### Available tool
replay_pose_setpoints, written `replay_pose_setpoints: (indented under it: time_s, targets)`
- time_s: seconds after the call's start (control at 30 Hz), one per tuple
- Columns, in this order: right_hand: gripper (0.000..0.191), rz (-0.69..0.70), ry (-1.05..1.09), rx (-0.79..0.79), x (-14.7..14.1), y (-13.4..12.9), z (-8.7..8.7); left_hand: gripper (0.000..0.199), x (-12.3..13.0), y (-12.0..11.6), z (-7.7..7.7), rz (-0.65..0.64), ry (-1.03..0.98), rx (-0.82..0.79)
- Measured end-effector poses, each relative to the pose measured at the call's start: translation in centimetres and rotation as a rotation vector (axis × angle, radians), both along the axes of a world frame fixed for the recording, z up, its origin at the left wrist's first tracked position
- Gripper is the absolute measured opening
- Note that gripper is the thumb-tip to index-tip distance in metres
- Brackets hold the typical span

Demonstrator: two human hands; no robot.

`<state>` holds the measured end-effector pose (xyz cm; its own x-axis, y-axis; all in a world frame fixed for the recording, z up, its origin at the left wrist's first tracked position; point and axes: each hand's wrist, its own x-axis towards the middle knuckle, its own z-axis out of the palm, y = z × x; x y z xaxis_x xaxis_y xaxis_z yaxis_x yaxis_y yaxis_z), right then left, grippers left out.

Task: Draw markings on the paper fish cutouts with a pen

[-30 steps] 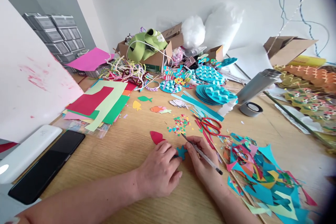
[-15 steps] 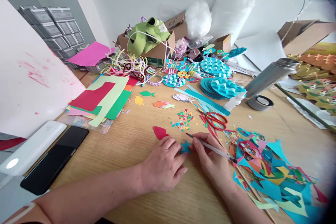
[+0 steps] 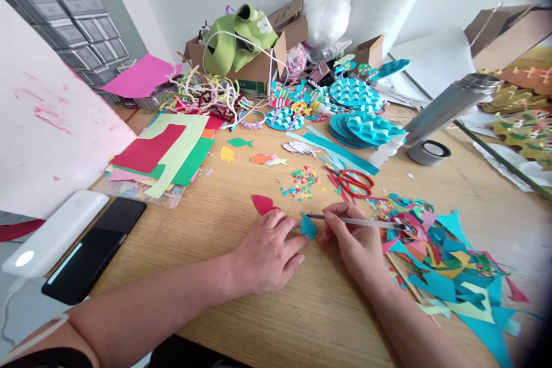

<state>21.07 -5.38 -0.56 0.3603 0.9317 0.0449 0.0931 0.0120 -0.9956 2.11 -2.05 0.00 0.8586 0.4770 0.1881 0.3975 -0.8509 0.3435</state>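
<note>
Near the middle of the frame, a small blue paper fish (image 3: 309, 228) lies flat on the wooden counter (image 3: 207, 230), in the gap between the two hands. Its long axis runs mostly up and down the frame, the narrower tail end uppermost and the rounded end below. The left hand (image 3: 267, 253) is nearer, palm down with its fingers bent and close together, their tips at the fish's left edge; whether they pinch the paper or only press on it, I cannot tell. To the fish's right, the right hand (image 3: 356, 241) pinches a slim pen (image 3: 366, 222) between thumb and fingers. The pen slants slightly down to the right, its dark point directed left at the tail end; contact with the paper cannot be made out. A red paper shape (image 3: 263, 203) sits just above the left hand, while small confetti pieces (image 3: 304, 178) and red-handled scissors (image 3: 353, 182) lie farther up. Coloured scraps (image 3: 448, 264) spread across the lower right.
</note>
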Motion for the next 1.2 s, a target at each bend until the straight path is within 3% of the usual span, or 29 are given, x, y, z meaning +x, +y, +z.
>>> replay_pose_setpoints:
  time_s: [0.27,0.57,0.77,1.2]
  targets:
    - [0.014,-0.08,0.008,0.0,0.0,-0.1,-0.1,0.029,0.2,-0.3,-0.2,0.028,-0.011,0.037]
    - [0.014,-0.036,-0.052,0.016,-0.1,0.2,0.2,0.032,0.3,-0.4,-0.1,0.052,-0.023,0.017]
    - [0.018,0.046,-0.023,-0.082,0.1,-0.2,-0.7,0.029,0.3,-0.3,-0.1,0.055,-0.002,0.013]
    - [0.023,0.048,-0.034,-0.12,0.0,-0.1,-0.5,0.027,0.3,-0.2,-0.1,0.06,0.0,0.023]
